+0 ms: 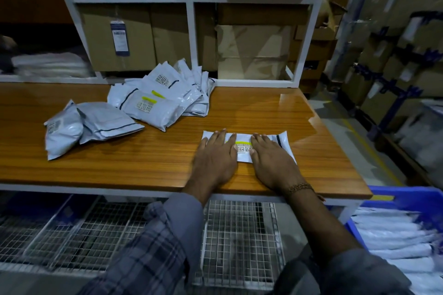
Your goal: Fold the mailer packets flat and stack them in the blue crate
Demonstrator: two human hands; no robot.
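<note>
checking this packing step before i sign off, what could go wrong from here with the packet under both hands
1. The mailer packet lies near the front edge of the wooden table; a sliding press could push it off onto the wire rack below.
2. The left hand and right hand press flat with a gap between them, so the middle may puff back up once released.
3. The blue crate sits low to the right; the carry there could let the packet unfold.

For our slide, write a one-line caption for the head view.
Both hands, left and right, press a mailer packet flat on the wooden table, blue crate nearby.
</note>
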